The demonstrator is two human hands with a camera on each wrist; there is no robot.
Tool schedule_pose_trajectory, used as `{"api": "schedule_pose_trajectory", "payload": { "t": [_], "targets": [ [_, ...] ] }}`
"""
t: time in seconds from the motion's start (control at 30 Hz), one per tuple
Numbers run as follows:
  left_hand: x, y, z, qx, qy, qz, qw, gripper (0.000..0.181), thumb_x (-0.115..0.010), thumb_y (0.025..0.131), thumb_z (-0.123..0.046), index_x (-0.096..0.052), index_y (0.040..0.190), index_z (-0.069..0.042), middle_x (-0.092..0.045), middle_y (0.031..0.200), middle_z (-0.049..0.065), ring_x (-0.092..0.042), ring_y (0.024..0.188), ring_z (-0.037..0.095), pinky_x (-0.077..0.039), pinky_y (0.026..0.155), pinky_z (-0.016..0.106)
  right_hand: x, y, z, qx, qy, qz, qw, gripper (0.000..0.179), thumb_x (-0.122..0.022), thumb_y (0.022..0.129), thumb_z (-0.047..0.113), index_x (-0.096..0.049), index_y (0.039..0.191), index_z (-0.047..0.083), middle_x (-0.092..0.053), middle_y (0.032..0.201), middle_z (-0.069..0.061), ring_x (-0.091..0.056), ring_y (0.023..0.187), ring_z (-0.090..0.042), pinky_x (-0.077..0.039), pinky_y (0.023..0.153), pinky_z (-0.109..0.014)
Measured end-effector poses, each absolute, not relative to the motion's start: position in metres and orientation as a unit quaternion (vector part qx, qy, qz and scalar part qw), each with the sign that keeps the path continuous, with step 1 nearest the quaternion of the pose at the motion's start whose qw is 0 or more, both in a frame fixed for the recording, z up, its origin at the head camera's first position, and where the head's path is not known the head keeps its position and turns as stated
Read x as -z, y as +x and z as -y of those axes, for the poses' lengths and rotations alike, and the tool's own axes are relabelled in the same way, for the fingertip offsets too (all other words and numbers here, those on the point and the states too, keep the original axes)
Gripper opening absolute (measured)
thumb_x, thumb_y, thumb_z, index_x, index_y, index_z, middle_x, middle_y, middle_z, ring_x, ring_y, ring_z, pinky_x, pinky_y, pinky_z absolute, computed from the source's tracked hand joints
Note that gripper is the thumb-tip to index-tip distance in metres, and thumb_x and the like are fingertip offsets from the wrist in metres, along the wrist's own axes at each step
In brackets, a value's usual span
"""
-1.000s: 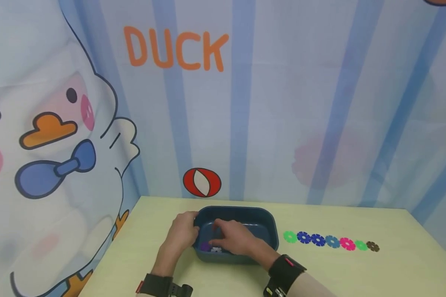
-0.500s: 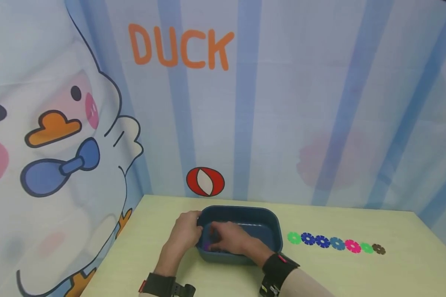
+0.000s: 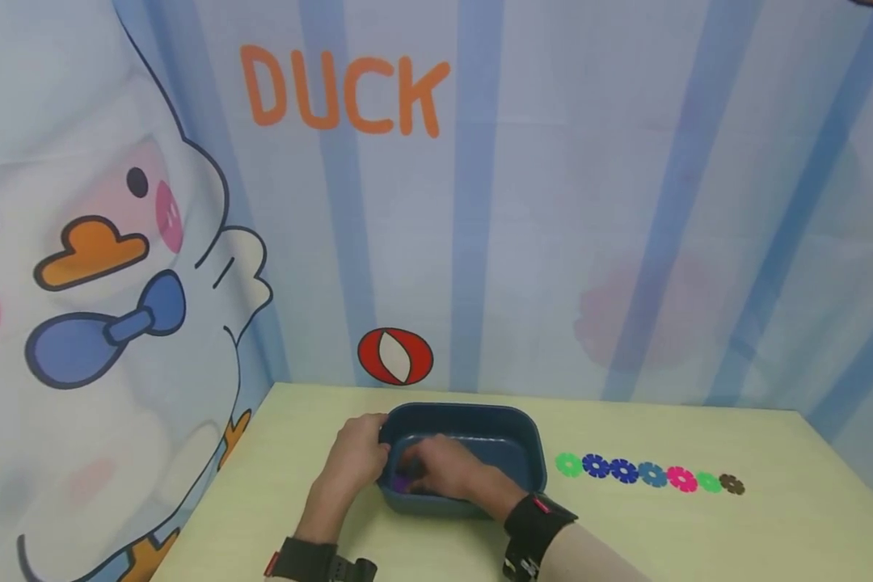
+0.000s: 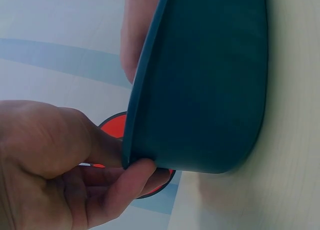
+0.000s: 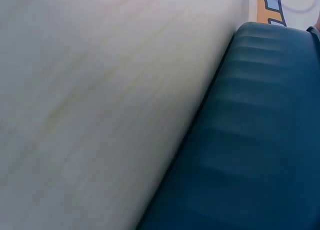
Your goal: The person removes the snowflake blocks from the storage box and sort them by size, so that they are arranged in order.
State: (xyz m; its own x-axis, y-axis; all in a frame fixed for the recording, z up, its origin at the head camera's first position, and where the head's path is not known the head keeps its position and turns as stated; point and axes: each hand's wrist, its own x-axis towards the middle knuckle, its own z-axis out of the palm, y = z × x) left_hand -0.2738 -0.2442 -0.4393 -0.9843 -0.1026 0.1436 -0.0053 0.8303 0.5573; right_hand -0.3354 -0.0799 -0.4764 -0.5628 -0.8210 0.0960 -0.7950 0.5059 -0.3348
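A dark blue plastic bin (image 3: 509,453) stands on the table. My left hand (image 3: 356,453) grips its left rim; in the left wrist view the thumb is over the rim and the fingers (image 4: 127,190) lie against the outer wall. My right hand (image 3: 447,467) reaches down inside, fingers bent towards the left end. A purple notched disc (image 3: 402,484) lies there beside the fingertips. Whether the right fingers pinch a piece is hidden from view. The right wrist view has only the bin's outer side (image 5: 250,130) and the tabletop, no fingers of that hand.
To the right of the bin, a row of notched plastic discs lies on the pale yellow table (image 3: 626,533): green (image 3: 569,465), several blue ones (image 3: 624,471), pink (image 3: 681,478), green, then brown (image 3: 731,484). A printed duck curtain (image 3: 553,202) hangs behind the table.
My right hand has lowered into the bin's left end, its fingers bending more. The white disc seen by the fingertips earlier is now out of sight. The left hand keeps its hold.
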Motion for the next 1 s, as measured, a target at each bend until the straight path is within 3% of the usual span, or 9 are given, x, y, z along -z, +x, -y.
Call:
{"api": "schedule_pose_trajectory", "payload": {
  "t": [0.2, 0.5, 0.73, 1.0],
  "targets": [
    [0.438, -0.275, 0.241, 0.289, 0.035, 0.953, 0.08, 0.041, -0.07, 0.095, 0.003, -0.066, 0.136, 0.008, -0.071, 0.133, 0.026, -0.068, 0.126, 0.041, -0.057, 0.103, 0.055, 0.473, -0.335, 0.077, 0.197, -0.439, -0.875, 0.058, 0.019, -0.09, 0.084, 0.017, -0.073, 0.09, 0.013, -0.07, 0.08, 0.005, -0.06, 0.071, -0.004, -0.052, 0.068, -0.023],
    [0.438, -0.274, 0.242, 0.292, 0.046, 0.953, 0.07, 0.042, -0.069, 0.096, 0.003, -0.064, 0.138, 0.008, -0.069, 0.136, 0.026, -0.066, 0.129, 0.041, -0.055, 0.106, 0.056, 0.46, -0.331, 0.064, 0.239, -0.42, -0.875, 0.028, 0.023, -0.079, 0.096, 0.02, -0.066, 0.078, 0.018, -0.058, 0.068, 0.011, -0.053, 0.061, -0.003, -0.044, 0.06, -0.022],
    [0.438, -0.274, 0.243, 0.283, 0.046, 0.955, 0.078, 0.042, -0.069, 0.096, 0.004, -0.064, 0.137, 0.009, -0.069, 0.136, 0.026, -0.065, 0.129, 0.042, -0.056, 0.105, 0.055, 0.449, -0.331, 0.045, 0.252, -0.416, -0.873, 0.027, 0.008, -0.078, 0.097, 0.018, -0.072, 0.094, 0.015, -0.069, 0.081, 0.009, -0.058, 0.07, -0.001, -0.051, 0.067, -0.023],
    [0.438, -0.273, 0.24, 0.277, 0.04, 0.956, 0.085, 0.042, -0.07, 0.094, 0.005, -0.065, 0.136, 0.01, -0.069, 0.135, 0.026, -0.065, 0.129, 0.043, -0.056, 0.105, 0.056, 0.447, -0.329, 0.018, 0.263, -0.406, -0.876, 0.009, 0.009, -0.075, 0.099, 0.016, -0.068, 0.103, 0.014, -0.074, 0.089, 0.004, -0.063, 0.076, -0.005, -0.054, 0.069, -0.028]
  ]
}}
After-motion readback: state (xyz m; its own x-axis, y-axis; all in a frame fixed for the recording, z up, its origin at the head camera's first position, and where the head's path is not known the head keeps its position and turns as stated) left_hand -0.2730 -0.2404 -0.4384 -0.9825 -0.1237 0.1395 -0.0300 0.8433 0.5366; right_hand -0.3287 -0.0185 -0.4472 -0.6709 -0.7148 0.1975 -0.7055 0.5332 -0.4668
